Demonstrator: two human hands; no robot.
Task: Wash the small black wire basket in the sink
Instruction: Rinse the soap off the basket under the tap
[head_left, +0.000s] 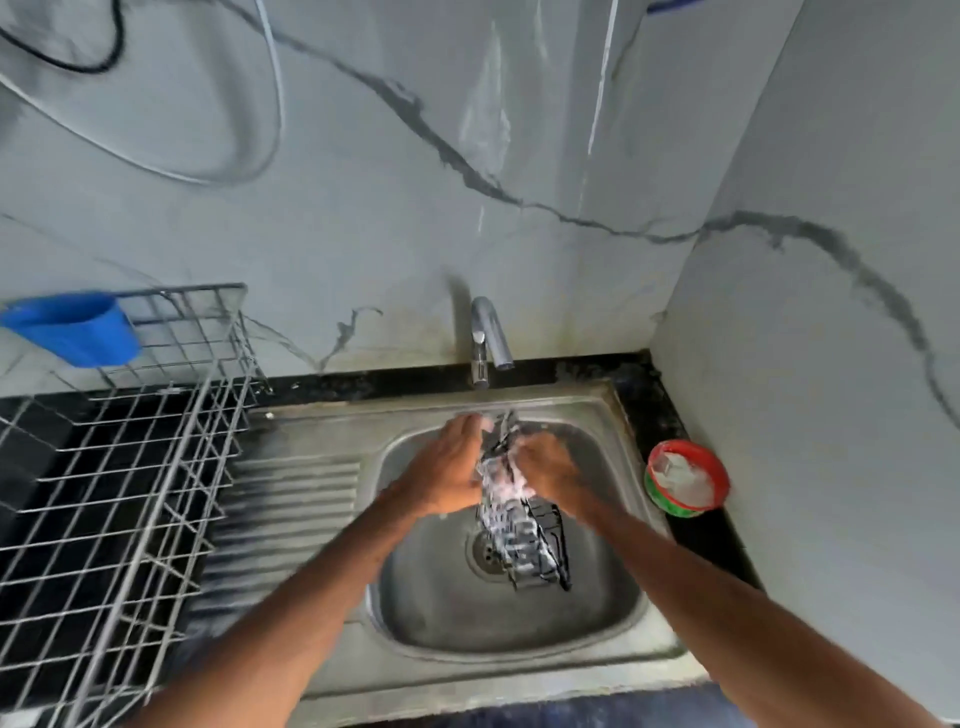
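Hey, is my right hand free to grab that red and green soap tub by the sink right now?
Probably not yet: the right hand is gripping the wire basket. The tub sits unobstructed beside the sink.

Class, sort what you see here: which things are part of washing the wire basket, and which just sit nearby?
In use: black wire basket, soapy, held by left hand and right hand; sink; tap.
Lying about: dish rack; blue cup; red-rimmed tub.

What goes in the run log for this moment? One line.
left hand: holds basket | right hand: scrubbing, soapy | over sink | tap: flow unclear
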